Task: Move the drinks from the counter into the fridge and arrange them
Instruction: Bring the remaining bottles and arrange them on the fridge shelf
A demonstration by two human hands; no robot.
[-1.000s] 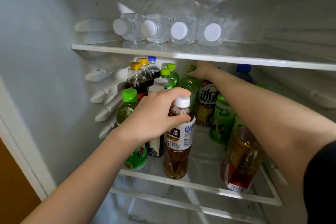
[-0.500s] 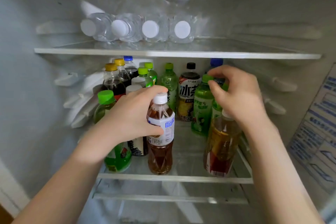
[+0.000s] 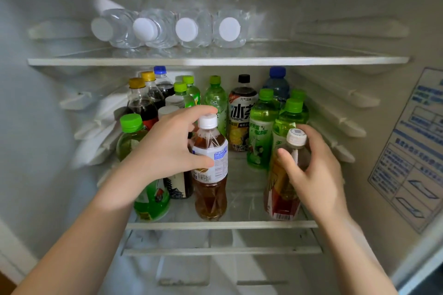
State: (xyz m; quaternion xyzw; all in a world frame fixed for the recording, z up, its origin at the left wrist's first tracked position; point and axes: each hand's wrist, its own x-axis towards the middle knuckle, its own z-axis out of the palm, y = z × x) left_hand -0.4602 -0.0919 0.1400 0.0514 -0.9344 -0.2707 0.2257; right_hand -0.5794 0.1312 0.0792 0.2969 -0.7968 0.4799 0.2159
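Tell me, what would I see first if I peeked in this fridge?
Right in the middle, the left hand grips a brown tea bottle at the front of the lower shelf, and the right hand holds an amber bottle to its right. Behind them stand green-capped bottles, and on the upper shelf four clear water bottles lie side by side, white caps facing out.

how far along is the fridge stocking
Done: four water bottles lie on the upper shelf, many drinks stand on the middle shelf. In hand: left hand grips the brown tea bottle, right hand the red-label bottle. Left: placing those two; the counter is out of view.
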